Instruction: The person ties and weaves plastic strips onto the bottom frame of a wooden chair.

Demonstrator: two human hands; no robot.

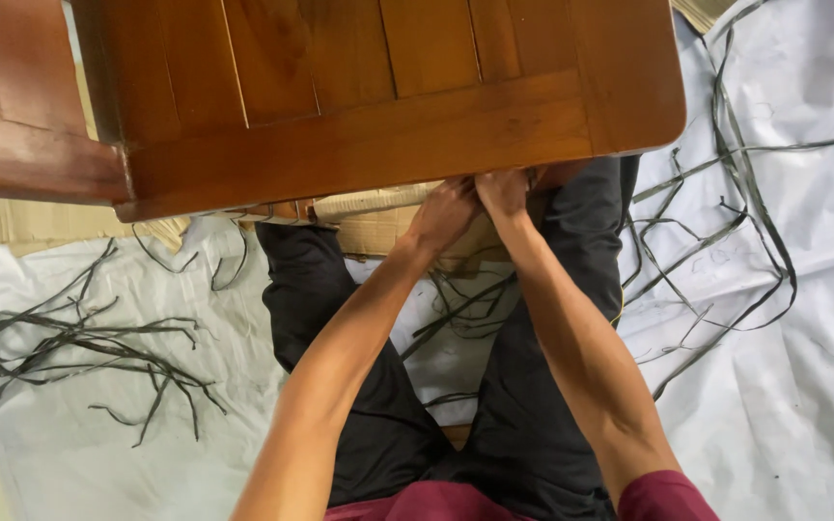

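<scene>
A brown wooden table top [369, 125] fills the upper part of the view. Both my hands reach under its near edge. My left hand [443, 214] and my right hand [503, 191] are pressed together, fingers closed, just below the edge. A beige cardboard strip [374, 202] lies next to my left hand under the table edge. What the fingers grip is hidden by the wood and by the hands themselves. My legs in black trousers [533, 386] stretch beneath the table.
White sheeting [784, 367] covers the floor. Several dark green strap offcuts lie scattered at the left [79, 338] and at the right [726, 203]. Flat cardboard [50, 224] lies under the table at the left.
</scene>
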